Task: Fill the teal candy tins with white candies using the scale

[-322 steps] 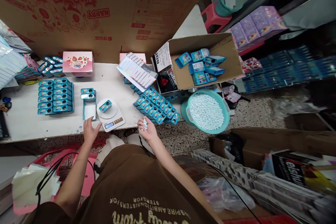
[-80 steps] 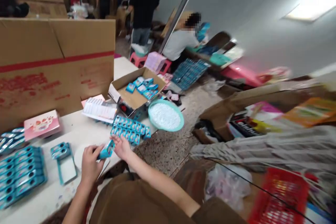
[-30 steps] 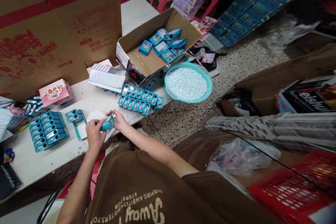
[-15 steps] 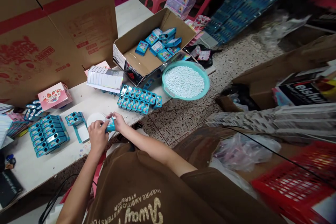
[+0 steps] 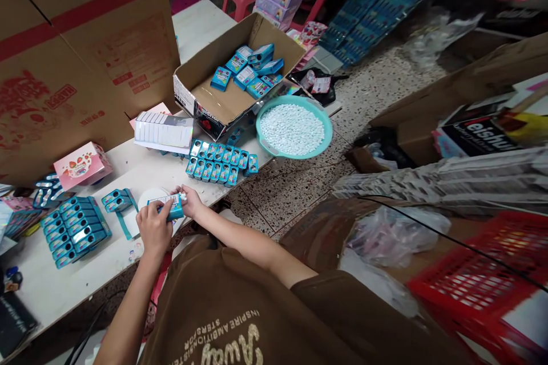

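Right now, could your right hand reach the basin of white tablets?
Probably yes, with a stretch: nothing stands between the right hand and the basin, though that hand and the left hand now grip a tin.

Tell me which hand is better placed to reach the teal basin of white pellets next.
Right, probably. The right hand only pinches the end of the small teal box and lies on the side toward the basin. The left hand grips the box's body, farther from it.
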Demonstrator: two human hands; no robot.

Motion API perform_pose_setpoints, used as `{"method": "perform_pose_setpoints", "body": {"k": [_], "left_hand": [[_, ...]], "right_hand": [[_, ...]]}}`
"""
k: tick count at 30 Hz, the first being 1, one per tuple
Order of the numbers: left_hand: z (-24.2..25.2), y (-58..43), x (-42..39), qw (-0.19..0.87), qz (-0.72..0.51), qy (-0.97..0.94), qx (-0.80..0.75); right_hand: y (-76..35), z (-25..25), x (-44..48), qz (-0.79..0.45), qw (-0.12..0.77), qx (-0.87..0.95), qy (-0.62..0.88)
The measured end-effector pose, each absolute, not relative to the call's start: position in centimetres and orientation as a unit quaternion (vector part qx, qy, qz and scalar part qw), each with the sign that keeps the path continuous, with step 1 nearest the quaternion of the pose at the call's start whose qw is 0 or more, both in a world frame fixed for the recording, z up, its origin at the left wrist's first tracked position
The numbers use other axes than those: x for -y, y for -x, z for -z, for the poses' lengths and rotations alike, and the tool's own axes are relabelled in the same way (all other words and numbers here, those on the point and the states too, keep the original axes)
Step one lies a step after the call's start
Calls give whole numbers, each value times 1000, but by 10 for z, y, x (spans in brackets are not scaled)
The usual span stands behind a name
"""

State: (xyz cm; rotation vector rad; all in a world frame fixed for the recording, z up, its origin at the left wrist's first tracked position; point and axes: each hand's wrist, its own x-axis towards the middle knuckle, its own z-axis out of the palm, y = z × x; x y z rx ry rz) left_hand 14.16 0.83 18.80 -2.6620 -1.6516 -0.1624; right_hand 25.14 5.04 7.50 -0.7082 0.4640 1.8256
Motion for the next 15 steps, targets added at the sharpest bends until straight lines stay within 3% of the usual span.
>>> {"method": "perform_pose_setpoints", "body": {"k": [10,15], "left_hand": [[-172,-138,-13,-47,109,826,551],[-146,-121,-18,-178,237,745,598]], "right_hand": [[-254,-82,-49,-772,520,-251,266],[-263,-83,-49,-731,536,-306,290]]}}
